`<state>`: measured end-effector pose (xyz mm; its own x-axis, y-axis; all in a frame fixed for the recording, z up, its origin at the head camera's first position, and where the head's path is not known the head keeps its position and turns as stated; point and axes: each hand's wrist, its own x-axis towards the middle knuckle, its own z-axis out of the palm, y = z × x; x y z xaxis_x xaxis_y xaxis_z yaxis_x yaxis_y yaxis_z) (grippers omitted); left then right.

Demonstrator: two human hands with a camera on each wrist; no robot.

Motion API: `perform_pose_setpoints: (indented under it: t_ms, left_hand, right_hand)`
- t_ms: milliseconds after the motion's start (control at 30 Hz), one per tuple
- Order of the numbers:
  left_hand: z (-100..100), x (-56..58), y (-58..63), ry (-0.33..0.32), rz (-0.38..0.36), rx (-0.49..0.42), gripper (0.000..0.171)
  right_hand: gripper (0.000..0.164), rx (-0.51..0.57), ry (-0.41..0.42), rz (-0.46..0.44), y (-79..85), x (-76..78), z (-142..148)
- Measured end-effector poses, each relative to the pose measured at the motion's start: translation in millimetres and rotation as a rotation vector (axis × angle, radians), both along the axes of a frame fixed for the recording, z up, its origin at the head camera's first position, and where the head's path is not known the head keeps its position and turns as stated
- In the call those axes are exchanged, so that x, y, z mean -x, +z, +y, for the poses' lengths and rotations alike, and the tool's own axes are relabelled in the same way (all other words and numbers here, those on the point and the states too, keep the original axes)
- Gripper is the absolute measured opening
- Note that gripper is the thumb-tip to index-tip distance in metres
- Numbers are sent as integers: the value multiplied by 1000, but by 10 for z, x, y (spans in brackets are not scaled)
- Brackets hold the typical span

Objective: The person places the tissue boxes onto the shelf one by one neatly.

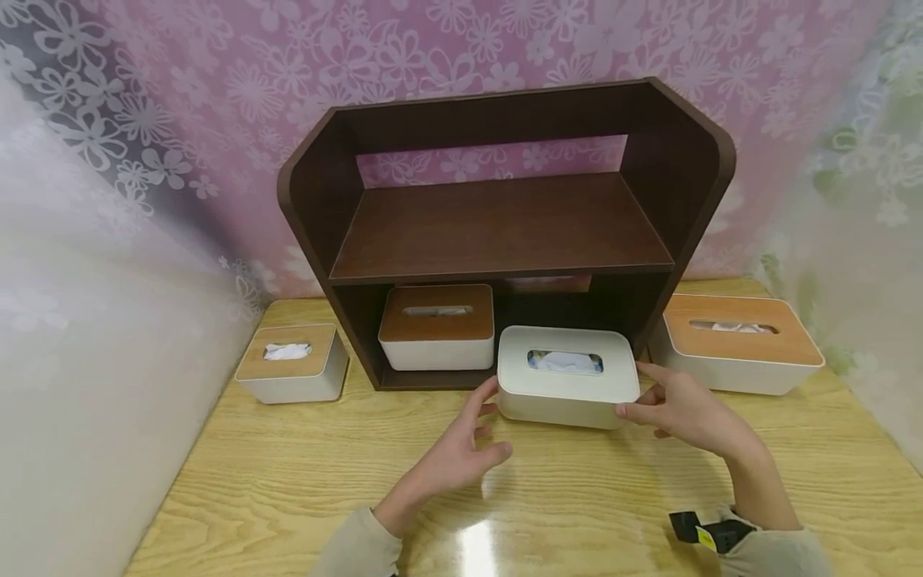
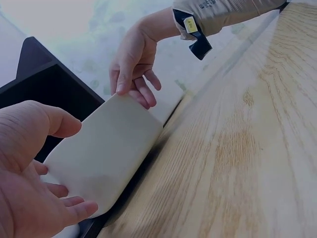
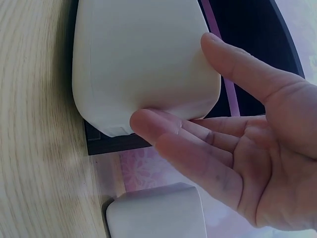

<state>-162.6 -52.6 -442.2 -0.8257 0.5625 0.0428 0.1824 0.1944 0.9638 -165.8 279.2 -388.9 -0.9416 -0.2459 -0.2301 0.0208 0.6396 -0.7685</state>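
An all-white tissue box (image 1: 566, 409) sits at the front of the dark brown shelf's lower compartment, its front sticking out past the shelf edge. Tissue shows in the slot of its lid. My right hand (image 1: 681, 409) grips its right end, thumb at the front corner and fingers along the side. At the left end is my left hand (image 1: 461, 449), fingers extended with the index fingertip right at the side and the thumb held away from the front. Left of it, a white tissue box with a brown wooden lid (image 1: 436, 353) stands inside the same compartment.
The brown two-tier shelf (image 1: 505, 228) stands on a light wood table (image 1: 288, 481) against a flowered wall. A small wood-lidded tissue box (image 1: 296, 389) is left of the shelf. To its right stands a larger wood-lidded tissue box (image 1: 750, 373), close to my right hand.
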Motion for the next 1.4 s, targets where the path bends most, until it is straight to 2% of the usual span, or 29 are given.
perform_pose_setpoints:
  t_ms: [433, 667, 833, 1167, 1400]
  left_hand:
    - [5, 0, 7, -33, -10, 7, 89]
    - [-18, 7, -1, -35, 12, 38, 91]
    - [-20, 3, -2, -35, 1, 23, 90]
    - [-6, 1, -20, -45, -21, 1, 91]
    - [-14, -1, -18, -56, -25, 15, 90]
  right_hand:
    - [88, 1, -14, 66, 14, -11, -31]
    - [86, 17, 0, 49, 47, -19, -26]
    - [82, 52, -3, 43, 43, -19, -8]
    - [62, 180, 2, 24, 26, -15, 77]
    - [44, 167, 32, 1, 59, -42, 132]
